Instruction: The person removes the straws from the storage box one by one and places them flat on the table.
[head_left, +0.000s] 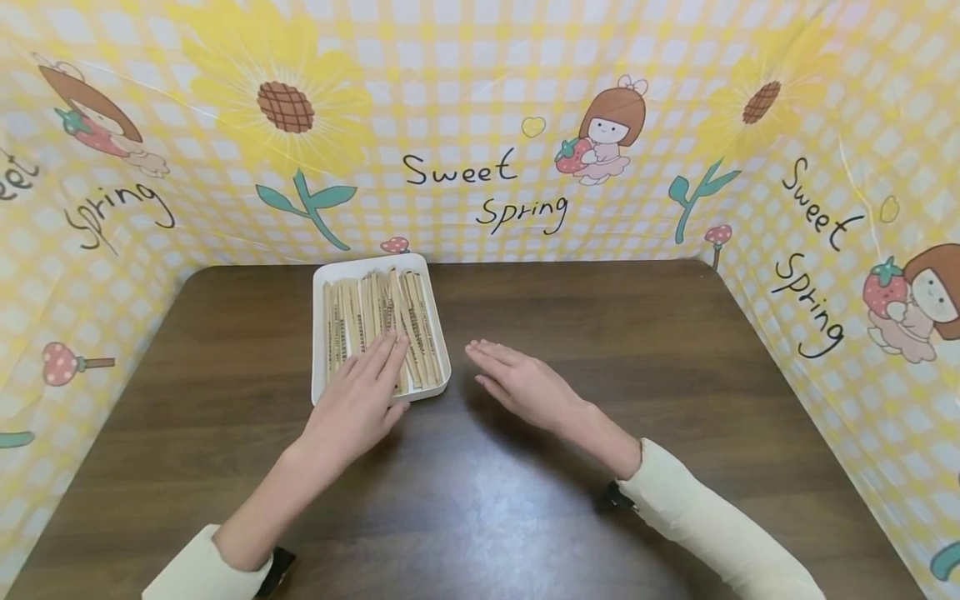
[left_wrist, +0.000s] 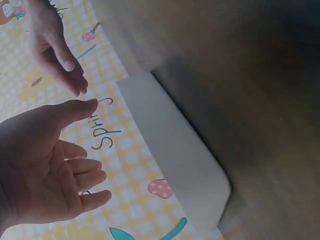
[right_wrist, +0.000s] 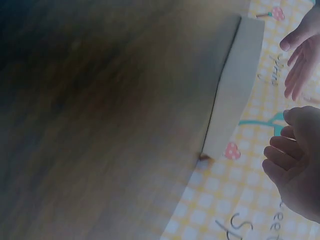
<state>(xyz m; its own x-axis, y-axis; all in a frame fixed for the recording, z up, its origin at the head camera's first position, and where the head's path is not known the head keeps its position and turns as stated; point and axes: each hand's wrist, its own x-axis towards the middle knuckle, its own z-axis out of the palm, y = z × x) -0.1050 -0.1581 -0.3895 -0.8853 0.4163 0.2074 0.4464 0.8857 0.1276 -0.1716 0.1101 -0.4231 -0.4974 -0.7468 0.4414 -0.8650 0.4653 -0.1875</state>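
Note:
A white tray [head_left: 442,371] stands toward the back of the table, left of centre. Several slim paper-wrapped sticks [head_left: 375,308] with dark print lie lengthwise in it. My left hand [head_left: 360,400] is over the tray's near edge in the head view, fingers extended and overlapping the sticks. From the left wrist view, that hand's palm shows nothing held, above the tray's side wall [left_wrist: 175,150]. My right hand [head_left: 528,387] hovers to the right of the tray, fingers together and pointing at it, with nothing in its grasp.
The brown wooden table [head_left: 600,325] is enclosed at the back and both sides by a yellow checked cloth [head_left: 450,100] printed with sunflowers and "Sweet Spring". Light sleeves and dark wrist straps [head_left: 276,571] show on both forearms.

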